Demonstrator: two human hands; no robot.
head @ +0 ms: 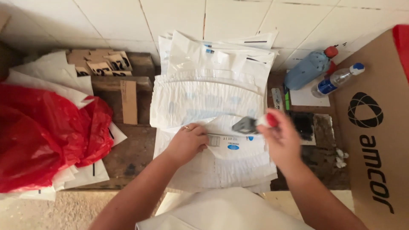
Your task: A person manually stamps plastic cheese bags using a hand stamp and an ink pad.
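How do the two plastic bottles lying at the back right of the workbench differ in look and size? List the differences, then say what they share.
The blue bottle looks bulkier and is tinted blue all over; the clear bottle is slimmer and see-through with a blue label. The blue bottle has a red cap, while the clear bottle has a blue cap. The blue bottle lies nearer the tiled wall; the clear bottle lies nearer the cardboard box. Both lie on their sides, caps pointing up-right.

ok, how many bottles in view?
2. Both at the far right of the bench against the tiled wall: a blue bottle with a red cap, and a smaller clear bottle with a blue cap just right of it.
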